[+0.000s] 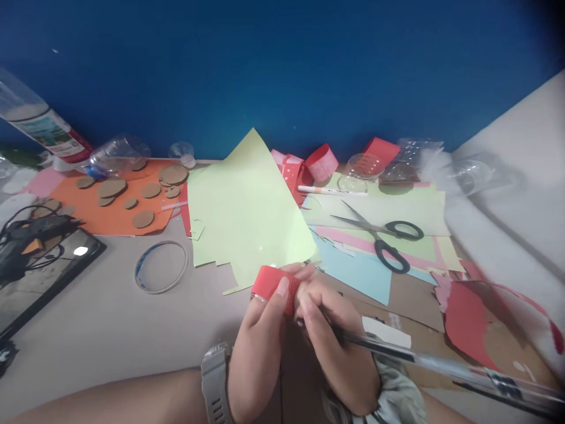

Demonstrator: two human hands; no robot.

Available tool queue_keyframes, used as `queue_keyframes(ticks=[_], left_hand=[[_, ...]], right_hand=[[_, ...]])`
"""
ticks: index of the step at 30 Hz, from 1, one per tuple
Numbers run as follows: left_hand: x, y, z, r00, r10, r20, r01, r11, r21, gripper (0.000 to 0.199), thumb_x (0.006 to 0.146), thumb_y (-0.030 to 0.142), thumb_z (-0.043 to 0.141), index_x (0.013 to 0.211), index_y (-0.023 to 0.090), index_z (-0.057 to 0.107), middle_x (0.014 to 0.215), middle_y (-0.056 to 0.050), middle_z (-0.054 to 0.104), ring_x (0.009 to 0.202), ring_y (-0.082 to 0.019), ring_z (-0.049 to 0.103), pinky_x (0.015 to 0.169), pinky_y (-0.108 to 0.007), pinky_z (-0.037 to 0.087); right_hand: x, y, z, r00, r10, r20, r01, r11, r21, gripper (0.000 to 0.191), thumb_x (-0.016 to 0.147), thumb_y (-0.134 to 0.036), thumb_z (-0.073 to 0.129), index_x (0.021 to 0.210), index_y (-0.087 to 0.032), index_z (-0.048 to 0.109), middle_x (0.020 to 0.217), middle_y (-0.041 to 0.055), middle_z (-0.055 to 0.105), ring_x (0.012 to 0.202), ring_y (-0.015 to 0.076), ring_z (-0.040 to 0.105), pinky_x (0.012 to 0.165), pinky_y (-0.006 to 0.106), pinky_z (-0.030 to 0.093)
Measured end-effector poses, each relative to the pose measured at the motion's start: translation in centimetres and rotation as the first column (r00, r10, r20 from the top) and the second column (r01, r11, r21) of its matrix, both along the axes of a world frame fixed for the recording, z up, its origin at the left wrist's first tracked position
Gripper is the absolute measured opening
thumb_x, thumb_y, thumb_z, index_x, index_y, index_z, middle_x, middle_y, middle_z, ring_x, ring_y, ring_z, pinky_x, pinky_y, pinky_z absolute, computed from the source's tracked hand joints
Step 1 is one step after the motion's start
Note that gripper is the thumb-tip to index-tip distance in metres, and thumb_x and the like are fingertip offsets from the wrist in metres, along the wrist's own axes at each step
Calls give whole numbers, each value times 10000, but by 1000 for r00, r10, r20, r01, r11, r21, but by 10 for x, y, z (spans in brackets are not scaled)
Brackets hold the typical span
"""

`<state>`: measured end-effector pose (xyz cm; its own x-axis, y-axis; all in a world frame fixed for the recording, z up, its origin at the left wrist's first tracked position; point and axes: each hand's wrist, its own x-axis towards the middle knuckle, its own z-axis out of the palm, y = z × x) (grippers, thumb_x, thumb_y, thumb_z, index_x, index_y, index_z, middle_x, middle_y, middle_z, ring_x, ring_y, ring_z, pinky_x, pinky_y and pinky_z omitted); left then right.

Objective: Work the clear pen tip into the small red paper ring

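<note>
My left hand, with a grey watch on the wrist, pinches a red paper band between thumb and fingers. The band is curled into a loop, and its right end looks rough or patterned. Against that end rests my right hand, its fingers closed around a long, slim pen with black and clear parts. The pen slants down to the right across the forearm; its far end is blurred. Just beyond both hands lies a large pale green sheet with a notched lower edge.
Black-handled scissors lie open on coloured papers at the right, below a white marker. A tape ring sits left. Cardboard discs cover an orange sheet. A phone-like device, bottle and blue wall surround them.
</note>
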<state>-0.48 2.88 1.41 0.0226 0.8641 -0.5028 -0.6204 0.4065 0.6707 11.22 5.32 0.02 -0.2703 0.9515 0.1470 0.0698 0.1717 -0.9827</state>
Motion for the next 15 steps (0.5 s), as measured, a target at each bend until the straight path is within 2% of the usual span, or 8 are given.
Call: queue_keyframes(ticks=[3, 6, 11, 15], left_hand=[[1, -1, -2, 1000, 2, 18, -1, 999, -41, 375, 1079, 551, 664, 1145, 243, 868, 1173, -83, 873, 1346, -376, 729, 1257, -524, 476], [1, -1, -4, 1000, 6, -30, -9, 995, -101, 380, 1061, 587, 672, 1099, 264, 867, 1041, -74, 875, 1297, -400, 747, 1256, -546, 487], [0, 1, -5, 996, 37, 78, -29, 994, -103, 351, 1060, 497, 701, 1222, 237, 872, 1259, -93, 881, 1398, -383, 711, 1320, -549, 429], [-2, 1, -6, 991, 77, 111, -60, 987, -151, 293, 1025, 482, 778, 1153, 257, 912, 1100, -83, 915, 1316, -352, 773, 1288, -543, 490]], right_hand=[[-3, 1, -3, 982, -119, -148, 111, 992, -67, 456, 1150, -445, 584, 737, -258, 529, 711, -7, 546, 715, 200, 557, 652, 305, 475], [-7, 4, -6, 946, -226, -235, 173, 959, -225, 475, 1092, -531, 685, 721, -264, 554, 723, 1, 569, 786, 226, 625, 737, 334, 551], [-11, 8, -10, 897, -268, -353, 143, 929, -342, 530, 1086, -628, 648, 705, -269, 570, 608, -28, 505, 594, 195, 515, 528, 297, 444], [-14, 8, -14, 871, -294, -394, 131, 912, -390, 549, 1097, -650, 610, 707, -265, 574, 582, -34, 511, 541, 175, 462, 526, 299, 436]])
